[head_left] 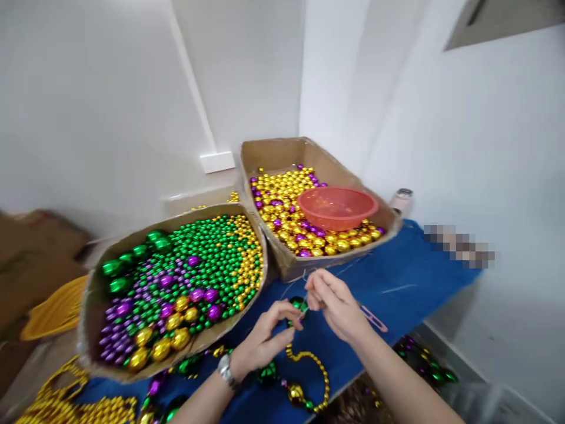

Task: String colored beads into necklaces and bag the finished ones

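A: Fingers first. Right hand [333,301]?
B: Thumb and forefinger pressed together at the tips, apparently pinching a clear thread [304,274]. A thin loop of it stands just past them, toward 12 o'clock.
A: Left hand [267,338]?
B: Fingers curled, thumb below the forefinger. Cannot tell whether they grip anything; the tips overlap what lies behind.
A: Which is?
B: Green ball [300,303], in the gap between the hands, above the blue cloth [348,338]. From the right fingertips it lies at about 8 o'clock, just beside them. From the left fingertips, roughly 12. Left looks nearer, its forefinger covering part of the ball; actual contact unclear.
A: Long axis?
B: None on the ball; it reads round. The thread's visible length slants from the loop down toward 8 o'clock, faint against the cloth.
A: Anything below?
B: Gold bead strand [327,380], curving on the cloth at 6 o'clock from the fingertips. Whether it joins the thread: hidden.
A: Surroundings?
B: Pink-handled tool [375,318] at 4 o'clock from the right fingertips. Box of green beads [86,330] at 10 from the left hand.
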A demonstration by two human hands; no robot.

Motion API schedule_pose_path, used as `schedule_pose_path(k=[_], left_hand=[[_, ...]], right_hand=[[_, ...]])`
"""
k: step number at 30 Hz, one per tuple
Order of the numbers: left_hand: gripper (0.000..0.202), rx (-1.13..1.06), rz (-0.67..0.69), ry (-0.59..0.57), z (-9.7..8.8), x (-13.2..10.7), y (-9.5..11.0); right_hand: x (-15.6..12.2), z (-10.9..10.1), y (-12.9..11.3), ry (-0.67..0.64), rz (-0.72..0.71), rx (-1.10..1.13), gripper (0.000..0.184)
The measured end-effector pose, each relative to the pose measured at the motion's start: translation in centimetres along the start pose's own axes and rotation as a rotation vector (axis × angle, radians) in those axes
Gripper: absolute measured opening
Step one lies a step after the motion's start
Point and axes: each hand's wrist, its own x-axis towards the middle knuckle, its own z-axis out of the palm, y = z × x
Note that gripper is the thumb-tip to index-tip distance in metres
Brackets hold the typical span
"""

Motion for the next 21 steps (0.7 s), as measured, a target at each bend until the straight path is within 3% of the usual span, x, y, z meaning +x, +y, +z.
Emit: schedule_pose_path(k=[7, 10, 13, 16, 21], left_hand=[[0.037, 0.154, 0.053, -0.21, -0.7, -0.1, -0.8], [0.055, 0.155, 0.073, -0.308, -0.5, 0.2, -0.5], [0.056, 0.192, 0.068, -0.362, 0.1, 0.5, -0.6], [0.05, 0.244, 0.083, -0.289, 0.8, 0.7, -1.3], [0.043, 0.207, 0.128, -0.046, 1.0, 0.8, -2.2]], right_hand=[[-0.6, -2.1, 5.5, 0.206, 0.077, 0.104, 0.046], [-2.1, -3.4, 7.2, 0.238, 0.112, 0.035, 0.045], [-3.4, -5.8, 8.0, 0.238, 0.143, -0.126, 0.043], [-4.3, -9.7, 8.1, 0.272, 0.13, -0.373, 0.037], [-5.3, -16.3, 9.2, 0.4, 0.06, -0.769, 0.03]])
